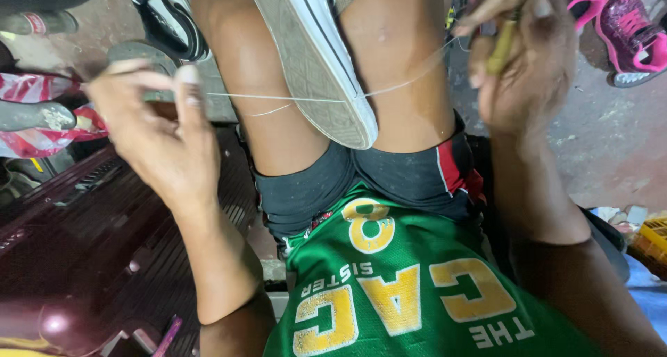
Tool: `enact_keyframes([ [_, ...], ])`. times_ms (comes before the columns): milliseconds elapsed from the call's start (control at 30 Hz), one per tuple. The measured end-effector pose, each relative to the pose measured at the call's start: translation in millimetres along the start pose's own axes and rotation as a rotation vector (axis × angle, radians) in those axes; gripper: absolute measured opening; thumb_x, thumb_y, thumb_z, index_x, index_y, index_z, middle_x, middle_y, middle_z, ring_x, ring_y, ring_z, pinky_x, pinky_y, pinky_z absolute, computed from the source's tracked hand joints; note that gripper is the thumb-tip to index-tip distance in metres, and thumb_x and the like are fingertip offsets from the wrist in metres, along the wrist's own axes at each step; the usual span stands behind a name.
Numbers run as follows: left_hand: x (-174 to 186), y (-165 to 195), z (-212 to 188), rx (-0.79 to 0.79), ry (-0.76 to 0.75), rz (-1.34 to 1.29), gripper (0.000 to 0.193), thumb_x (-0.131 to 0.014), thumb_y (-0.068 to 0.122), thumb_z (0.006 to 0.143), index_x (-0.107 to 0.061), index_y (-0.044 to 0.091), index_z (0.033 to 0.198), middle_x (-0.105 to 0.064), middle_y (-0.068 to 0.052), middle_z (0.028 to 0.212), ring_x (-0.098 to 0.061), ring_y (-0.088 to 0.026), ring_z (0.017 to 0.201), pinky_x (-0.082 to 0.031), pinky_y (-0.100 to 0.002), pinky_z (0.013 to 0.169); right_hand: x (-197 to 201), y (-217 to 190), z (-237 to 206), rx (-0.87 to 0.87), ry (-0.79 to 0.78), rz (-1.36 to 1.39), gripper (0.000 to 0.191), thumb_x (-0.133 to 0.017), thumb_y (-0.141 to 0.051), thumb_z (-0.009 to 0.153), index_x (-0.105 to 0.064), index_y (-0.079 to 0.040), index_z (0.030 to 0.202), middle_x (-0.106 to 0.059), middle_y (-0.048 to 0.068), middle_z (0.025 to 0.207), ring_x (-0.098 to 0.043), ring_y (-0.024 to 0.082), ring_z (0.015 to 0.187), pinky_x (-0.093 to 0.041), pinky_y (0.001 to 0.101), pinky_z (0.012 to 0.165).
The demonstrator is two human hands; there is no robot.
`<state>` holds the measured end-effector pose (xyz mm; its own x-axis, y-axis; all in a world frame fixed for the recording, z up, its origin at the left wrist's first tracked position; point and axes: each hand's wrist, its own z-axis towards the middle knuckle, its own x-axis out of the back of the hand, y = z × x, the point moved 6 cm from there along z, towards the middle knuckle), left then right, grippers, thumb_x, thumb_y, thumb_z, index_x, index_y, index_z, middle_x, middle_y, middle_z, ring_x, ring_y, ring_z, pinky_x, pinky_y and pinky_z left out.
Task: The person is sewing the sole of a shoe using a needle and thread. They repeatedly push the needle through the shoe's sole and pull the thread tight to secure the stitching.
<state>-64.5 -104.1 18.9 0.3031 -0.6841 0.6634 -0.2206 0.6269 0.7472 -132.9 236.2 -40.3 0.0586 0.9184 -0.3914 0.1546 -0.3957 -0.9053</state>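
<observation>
Your left hand (156, 131) is nearly closed, thumb and fingers pinched on one end of a thread (292, 98). From that pinch the thread runs taut toward your right, across the sole edge of the sneaker (313, 58) clamped between your knees, sole up.

Your right hand (524, 65) is curled shut around a yellowish tool handle (501, 48); the tip is hidden, so you cannot tell whether it is an awl or a needle. The thread's far end appears to lead up into this hand, but the frame is blurred there.

The sneaker sits between both hands, nearer the right. A pink shoe (629, 34) lies beyond the right hand, on the floor; a dark shoe (167, 17) sits above the left.

Risks, as judged:
- Thread under tension: pull harder from either hand and it may snap, or cut into the rubber at the sole edge.
- The left pinch is small; a slip there slackens the stitch.
- The knees hold the sneaker only by squeeze; uneven pull could twist it loose.
- The hidden tool tip sits close to your bare thigh.
</observation>
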Motion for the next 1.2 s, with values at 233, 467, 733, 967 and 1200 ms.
enact_keyframes([
  [233,-45.2,72.5,-35.2,-0.292,-0.116,0.048,0.064,-0.097,0.043,0.076,-0.05,0.007,0.1,-0.05,-0.005,0.088,-0.054,-0.019,0.076,-0.049,-0.031,0.068,-28.6,-27.2,-39.2,0.134,-0.345,-0.811,0.021,-0.057,-0.007,0.109,-0.07,0.004,0.122,-0.071,0.009,0.097,-0.063,0.012,0.077,-0.05,0.0242,0.07],
  [467,-69.6,67.8,-32.1,-0.232,-0.282,-0.112,0.054,-0.095,0.026,0.081,-0.047,0.007,0.098,-0.049,-0.005,0.083,-0.055,-0.013,0.065,-0.049,-0.024,0.057,-73.3,-23.7,-47.4,0.194,-0.542,-0.712,0.03,-0.063,0.005,0.104,-0.069,-0.004,0.132,-0.074,0.015,0.119,-0.075,0.017,0.097,-0.059,0.0266,0.082],
  [733,-72.3,50.6,-37.3,-0.23,-0.308,-0.189,0.053,-0.094,0.026,0.083,-0.048,0.006,0.1,-0.05,-0.004,0.086,-0.059,-0.012,0.064,-0.051,-0.025,0.06,-77.3,-20.8,-46.6,0.147,-0.584,-0.795,0.032,-0.066,0.004,0.097,-0.071,-0.005,0.127,-0.076,0.015,0.111,-0.076,0.019,0.09,-0.06,0.0307,0.079],
  [967,-71.7,47.3,-36.2,-0.258,-0.305,-0.222,0.052,-0.094,0.024,0.084,-0.049,0.006,0.102,-0.052,-0.005,0.089,-0.06,-0.012,0.065,-0.052,-0.024,0.061,-79.7,-17.4,-47.3,0.143,-0.586,-0.822,0.034,-0.069,0.003,0.095,-0.071,-0.005,0.128,-0.075,0.013,0.101,-0.073,0.017,0.08,-0.058,0.0297,0.072],
  [1200,-72.5,44.9,-36.1,-0.22,-0.314,-0.227,0.053,-0.094,0.026,0.082,-0.048,0.007,0.1,-0.051,-0.005,0.087,-0.056,-0.013,0.065,-0.049,-0.024,0.06,-87.4,-28.3,-47.5,0.22,-0.594,-1.015,0.037,-0.072,0.003,0.091,-0.074,-0.01,0.126,-0.073,0.01,0.092,-0.066,0.019,0.067,-0.053,0.0323,0.06],
])
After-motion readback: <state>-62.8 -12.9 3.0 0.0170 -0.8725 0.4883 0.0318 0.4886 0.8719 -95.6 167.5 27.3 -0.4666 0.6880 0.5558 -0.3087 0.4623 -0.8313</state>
